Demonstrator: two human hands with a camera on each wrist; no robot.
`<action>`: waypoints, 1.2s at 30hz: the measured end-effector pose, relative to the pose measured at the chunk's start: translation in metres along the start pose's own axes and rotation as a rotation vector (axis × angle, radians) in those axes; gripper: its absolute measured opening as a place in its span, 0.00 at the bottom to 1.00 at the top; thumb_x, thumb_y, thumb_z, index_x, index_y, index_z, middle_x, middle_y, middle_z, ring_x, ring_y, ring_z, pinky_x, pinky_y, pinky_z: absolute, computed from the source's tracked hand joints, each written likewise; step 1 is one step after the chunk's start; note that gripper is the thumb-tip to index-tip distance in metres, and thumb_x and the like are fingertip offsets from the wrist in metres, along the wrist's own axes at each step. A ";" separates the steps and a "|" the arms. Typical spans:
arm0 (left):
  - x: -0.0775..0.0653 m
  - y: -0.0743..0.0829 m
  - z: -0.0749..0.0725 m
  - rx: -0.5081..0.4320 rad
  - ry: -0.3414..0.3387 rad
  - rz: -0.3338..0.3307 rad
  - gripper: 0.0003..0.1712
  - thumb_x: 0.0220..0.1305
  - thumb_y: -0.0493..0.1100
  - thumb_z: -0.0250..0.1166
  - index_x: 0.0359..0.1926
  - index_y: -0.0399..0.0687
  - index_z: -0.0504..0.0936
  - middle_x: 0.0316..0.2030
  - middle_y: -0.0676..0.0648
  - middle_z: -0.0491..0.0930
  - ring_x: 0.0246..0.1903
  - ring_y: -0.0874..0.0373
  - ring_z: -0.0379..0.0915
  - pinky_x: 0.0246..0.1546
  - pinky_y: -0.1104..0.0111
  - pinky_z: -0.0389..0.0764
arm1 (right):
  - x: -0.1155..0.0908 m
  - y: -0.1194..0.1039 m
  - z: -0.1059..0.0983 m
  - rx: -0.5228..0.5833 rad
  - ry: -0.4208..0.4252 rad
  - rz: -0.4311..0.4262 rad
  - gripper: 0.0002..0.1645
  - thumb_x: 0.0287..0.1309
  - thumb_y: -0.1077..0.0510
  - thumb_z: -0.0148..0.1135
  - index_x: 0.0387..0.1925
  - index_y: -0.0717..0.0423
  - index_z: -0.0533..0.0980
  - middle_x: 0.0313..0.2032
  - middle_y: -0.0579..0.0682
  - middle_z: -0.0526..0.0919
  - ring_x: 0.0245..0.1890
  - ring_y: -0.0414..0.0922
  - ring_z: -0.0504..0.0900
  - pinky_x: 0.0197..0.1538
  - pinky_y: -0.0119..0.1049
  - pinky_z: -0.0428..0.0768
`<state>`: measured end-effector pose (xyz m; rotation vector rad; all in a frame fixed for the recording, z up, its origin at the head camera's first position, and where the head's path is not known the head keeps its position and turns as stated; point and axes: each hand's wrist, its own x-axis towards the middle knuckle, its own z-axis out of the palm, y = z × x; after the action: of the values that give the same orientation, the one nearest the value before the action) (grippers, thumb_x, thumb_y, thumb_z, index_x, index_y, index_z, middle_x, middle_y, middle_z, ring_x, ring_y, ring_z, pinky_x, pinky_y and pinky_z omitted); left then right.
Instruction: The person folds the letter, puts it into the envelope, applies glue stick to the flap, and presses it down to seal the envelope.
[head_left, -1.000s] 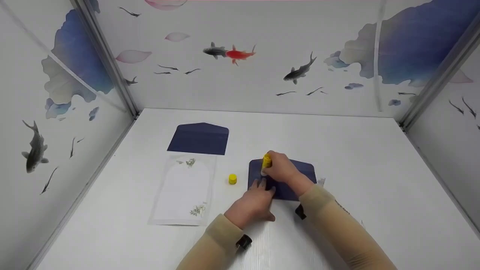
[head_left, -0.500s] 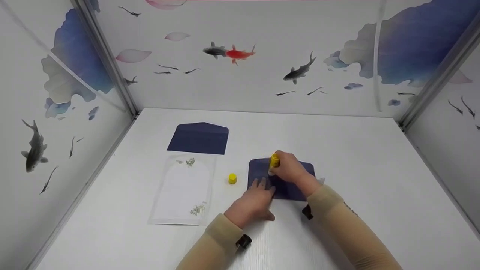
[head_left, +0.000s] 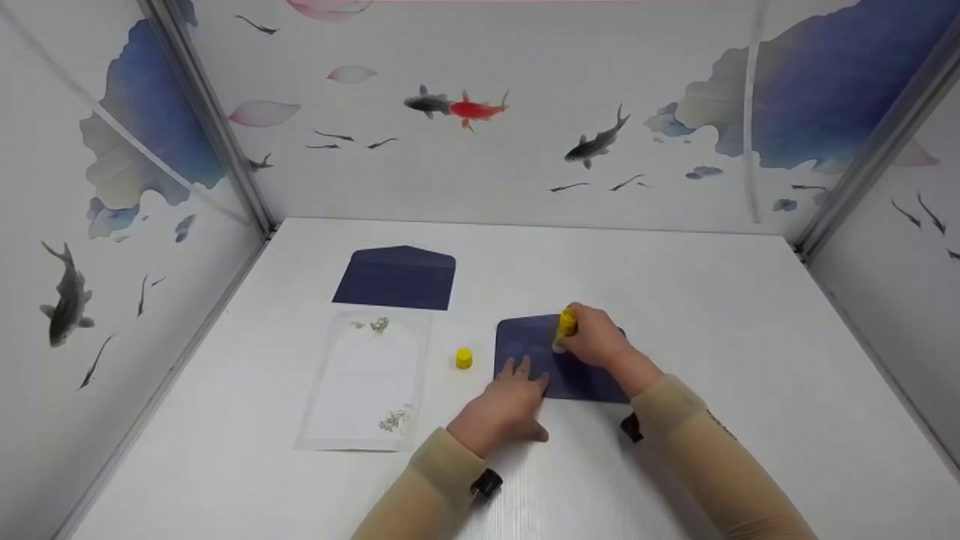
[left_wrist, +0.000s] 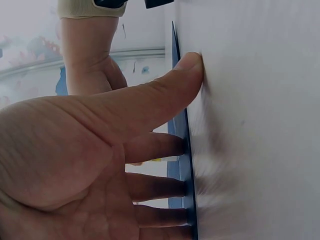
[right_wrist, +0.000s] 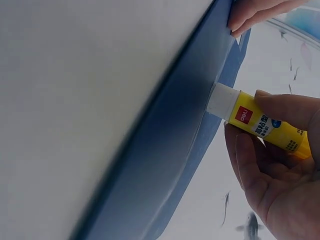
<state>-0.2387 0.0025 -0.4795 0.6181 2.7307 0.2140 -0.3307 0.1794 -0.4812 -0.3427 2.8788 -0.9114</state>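
A yellow glue stick [right_wrist: 272,125] with a white end is gripped between the thumb and fingers of my right hand [head_left: 596,339]. Its white tip touches a dark blue envelope [head_left: 585,382], near the crease below the flap. My left hand [head_left: 506,409] rests on the same envelope's lower left part, fingers spread and pressing down. In the left wrist view, the left thumb [left_wrist: 189,62] lies on the white table in front of the envelope's near edge. To the left of the envelope stands the yellow cap [head_left: 464,358].
A second dark blue envelope [head_left: 394,281] lies at the back left with its flap up. Below it is a white sheet [head_left: 371,382] with leaf prints and a translucent border. White panels [head_left: 480,172] printed with fish enclose the white table [head_left: 712,300].
My right hand has slid the glue stick to the right across the envelope. The left hand has stayed in place on it.
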 end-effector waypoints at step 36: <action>0.000 0.001 0.000 -0.047 -0.023 -0.024 0.52 0.58 0.56 0.78 0.78 0.50 0.64 0.81 0.37 0.53 0.80 0.38 0.47 0.77 0.52 0.63 | -0.024 0.047 -0.031 0.022 0.032 0.052 0.17 0.62 0.64 0.68 0.49 0.65 0.75 0.44 0.62 0.82 0.43 0.54 0.79 0.53 0.53 0.81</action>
<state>-0.2379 0.0034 -0.4791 0.5712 2.7017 0.2632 -0.3207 0.2396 -0.4826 -0.2515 2.8894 -0.9476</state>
